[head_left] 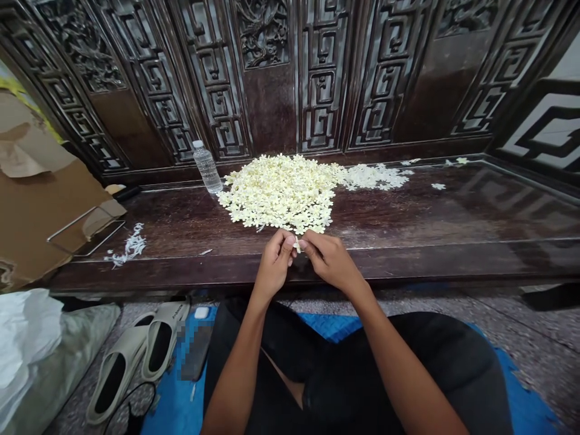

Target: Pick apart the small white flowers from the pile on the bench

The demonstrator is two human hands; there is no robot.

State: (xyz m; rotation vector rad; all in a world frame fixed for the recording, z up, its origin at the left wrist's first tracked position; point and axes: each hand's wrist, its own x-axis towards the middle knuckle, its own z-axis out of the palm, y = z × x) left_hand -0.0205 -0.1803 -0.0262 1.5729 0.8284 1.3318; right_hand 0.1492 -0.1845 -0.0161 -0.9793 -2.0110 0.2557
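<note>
Between my two hands, just in front of a large heap of pale yellow flowers (285, 187), is a small pale flower (297, 244). My left hand (277, 257) pinches it from the left, thumb against fingers. From the right, the thumb and fingers of my right hand (327, 254) close on the same flower. A flatter spread of whiter flowers (374, 177) lies to the right of the heap on the dark wooden bench (408, 223). Thin white pieces (131, 244) are gathered at the bench's left.
A water bottle (207, 168) stands left of the heap. Cardboard (40, 199) and a wire frame (86, 232) are at the far left. Carved panels (274, 109) rise behind the bench. Sandals (120, 362), a phone (196, 353) and a white bag (27, 338) lie below.
</note>
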